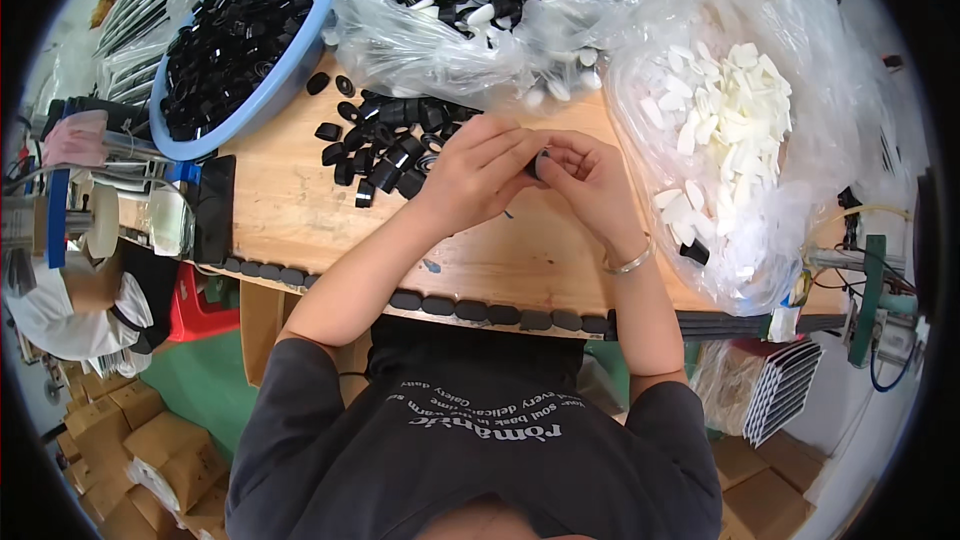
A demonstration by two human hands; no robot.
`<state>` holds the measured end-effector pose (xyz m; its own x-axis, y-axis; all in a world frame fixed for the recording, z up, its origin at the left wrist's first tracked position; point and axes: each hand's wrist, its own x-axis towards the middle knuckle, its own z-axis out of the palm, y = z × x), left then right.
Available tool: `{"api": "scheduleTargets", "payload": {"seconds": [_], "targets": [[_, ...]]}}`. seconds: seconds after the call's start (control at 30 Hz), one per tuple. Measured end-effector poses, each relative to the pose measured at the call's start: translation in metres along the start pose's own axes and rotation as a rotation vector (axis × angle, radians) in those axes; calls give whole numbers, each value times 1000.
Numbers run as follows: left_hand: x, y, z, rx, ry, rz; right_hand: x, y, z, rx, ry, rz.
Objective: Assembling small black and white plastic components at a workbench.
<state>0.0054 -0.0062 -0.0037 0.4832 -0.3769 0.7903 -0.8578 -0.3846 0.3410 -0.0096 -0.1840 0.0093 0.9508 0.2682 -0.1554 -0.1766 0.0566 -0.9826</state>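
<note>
Over the middle of the wooden table [480, 260] my two hands meet around a small black cap-like part [537, 166]. My left hand [478, 172] is closed, its fingers reaching across and covering much of the part. Thumb and fingers of my right hand [590, 178] pinch the same part from the other side. Just left of my left hand lies a loose heap of black ring-shaped caps [375, 145], some on their sides, some showing open ends. To the right of my right hand, white flat pieces [740, 110] fill a clear plastic bag [640, 120].
A blue basin [322, 15] full of black caps stands tilted at the back left. Behind my hands, a clear bag [420, 50] holds mixed black and white pieces. Black pads [470, 311] line the table's front edge. At far left another person [110, 305] is partly visible near a red stool [200, 310].
</note>
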Motion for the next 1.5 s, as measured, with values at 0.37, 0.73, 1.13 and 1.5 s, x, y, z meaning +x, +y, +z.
{"api": "scheduleTargets", "payload": {"seconds": [0.37,0.73,1.13,1.5], "targets": [[-2,4,2,-91,-81,-180,4,2,3,113,-55,-66],[3,44,-33,-181,297,-275,-27,-37,37,99,-112,-369],[-15,75,-82,-164,380,-551,-21,-50,80,5,-246,-319],[-51,72,-92,-609,554,-941,-20,-21,107,-175,-222,-343]]}}
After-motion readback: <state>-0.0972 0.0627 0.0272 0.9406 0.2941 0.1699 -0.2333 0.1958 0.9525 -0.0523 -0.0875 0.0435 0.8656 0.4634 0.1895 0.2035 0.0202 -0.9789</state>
